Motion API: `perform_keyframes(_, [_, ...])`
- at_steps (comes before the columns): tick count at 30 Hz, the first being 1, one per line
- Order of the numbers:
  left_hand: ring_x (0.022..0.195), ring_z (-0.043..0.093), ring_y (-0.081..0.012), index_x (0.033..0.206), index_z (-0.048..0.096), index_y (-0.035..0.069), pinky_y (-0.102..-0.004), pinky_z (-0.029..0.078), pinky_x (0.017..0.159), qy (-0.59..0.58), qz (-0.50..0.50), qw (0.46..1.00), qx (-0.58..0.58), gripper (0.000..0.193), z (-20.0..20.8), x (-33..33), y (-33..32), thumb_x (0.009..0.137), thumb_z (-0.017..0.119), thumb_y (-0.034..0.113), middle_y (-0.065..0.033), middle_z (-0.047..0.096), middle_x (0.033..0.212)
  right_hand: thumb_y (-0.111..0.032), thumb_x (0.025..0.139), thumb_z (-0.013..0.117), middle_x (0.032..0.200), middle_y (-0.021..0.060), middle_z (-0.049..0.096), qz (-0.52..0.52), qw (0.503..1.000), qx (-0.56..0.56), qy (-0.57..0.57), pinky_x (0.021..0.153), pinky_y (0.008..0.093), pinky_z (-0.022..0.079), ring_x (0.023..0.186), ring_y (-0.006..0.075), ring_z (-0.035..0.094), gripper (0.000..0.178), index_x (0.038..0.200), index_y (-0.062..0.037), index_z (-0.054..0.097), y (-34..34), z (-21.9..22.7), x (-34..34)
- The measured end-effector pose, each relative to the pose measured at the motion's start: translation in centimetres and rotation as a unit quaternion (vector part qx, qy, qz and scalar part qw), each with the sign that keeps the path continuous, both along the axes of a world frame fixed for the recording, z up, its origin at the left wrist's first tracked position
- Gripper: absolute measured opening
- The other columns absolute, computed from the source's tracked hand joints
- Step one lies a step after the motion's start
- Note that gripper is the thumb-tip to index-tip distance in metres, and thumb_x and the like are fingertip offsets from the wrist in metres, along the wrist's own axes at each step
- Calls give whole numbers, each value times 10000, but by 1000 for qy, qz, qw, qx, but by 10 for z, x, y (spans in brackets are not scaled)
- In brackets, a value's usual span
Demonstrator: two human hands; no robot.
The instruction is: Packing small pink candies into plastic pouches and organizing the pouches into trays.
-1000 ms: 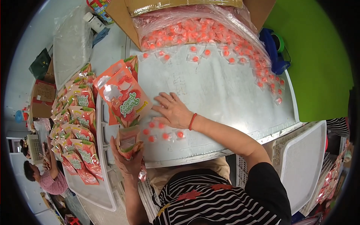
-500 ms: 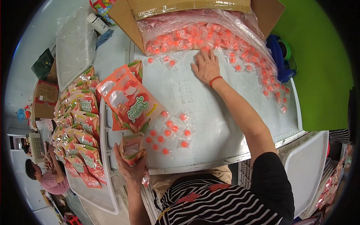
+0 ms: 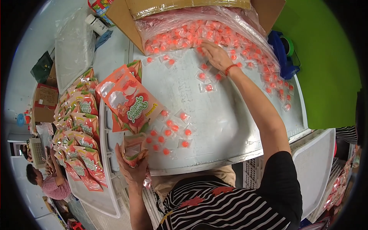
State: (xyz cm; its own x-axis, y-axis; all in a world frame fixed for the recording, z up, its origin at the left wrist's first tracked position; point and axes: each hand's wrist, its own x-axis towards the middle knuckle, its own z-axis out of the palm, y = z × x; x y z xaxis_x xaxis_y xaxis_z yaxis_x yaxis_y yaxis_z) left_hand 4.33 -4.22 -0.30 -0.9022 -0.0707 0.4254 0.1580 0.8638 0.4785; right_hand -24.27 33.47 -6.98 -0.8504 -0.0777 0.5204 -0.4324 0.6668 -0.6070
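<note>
Gripping left hand (image 3: 132,170): curled round an opened pouch (image 3: 134,150), mouth upward, well toward the person from the carton (image 3: 122,25) and left of its middle
Right hand (image 3: 217,57): fingers reaching over small clear packets just in front of the carton; cannot tell whether it pinches any
Heaped packets (image 3: 184,33): orange-red centres, spilling from the carton's mouth beneath a clear plastic liner (image 3: 237,20)
Strewn packets (image 3: 209,88): a few apart from the heap, in front of the carton, near the right hand
Grouped packets (image 3: 174,127): farther toward the person from the carton, just beside the opened pouch
Flat pouches (image 3: 132,103): overlapping on the worktop (image 3: 184,107), in front of the carton and left of its middle
Plump pouches (image 3: 86,155): in rows on a white tray (image 3: 108,165), left of the carton
Blue tape dispenser (image 3: 283,57): right of the carton, holding a green roll
</note>
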Motion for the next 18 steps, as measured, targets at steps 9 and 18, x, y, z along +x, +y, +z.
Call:
perform_keyframes(9, [1126, 525, -344, 1389, 286, -25, -387, 424, 952, -27, 26, 999, 39, 976, -3, 13, -8, 599, 846, 103, -218, 475, 1279, -325, 1002, 401, 1127, 91, 619, 130, 919, -263, -262, 899, 330, 473, 1045, 204, 592, 387, 1202, -29, 551, 14, 6, 27])
perform_keyframes(18, [1133, 524, -325, 1407, 269, -10, -376, 419, 958, -49, 57, 992, 103, 966, -3, 6, -10, 608, 807, 59, -215, 470, 1288, -261, 1000, 416, 1073, 116, 632, 11, 852, -472, -224, 905, 303, 459, 1027, 207, 605, 334, 1159, 4, 542, 76, 6, 84])
